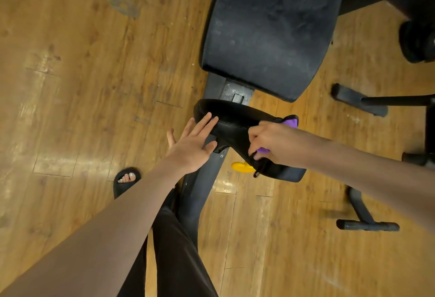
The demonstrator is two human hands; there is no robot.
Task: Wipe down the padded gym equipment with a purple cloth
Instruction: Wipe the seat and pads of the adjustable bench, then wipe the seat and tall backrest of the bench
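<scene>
Floor (82,84): wood-look planks, glossy with glare patches.
On floor: dark metal bench frame (195,202), black T-shaped equipment feet (362,221), a sandalled foot (126,180).

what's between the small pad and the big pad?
Head view: a stretch of the grey metal frame, with a bracket, runs between the small pad and the big pad. Nothing else lies there; the two pads do not touch.

Glossy wooden floor (94,84), perhaps scuffed.
</scene>
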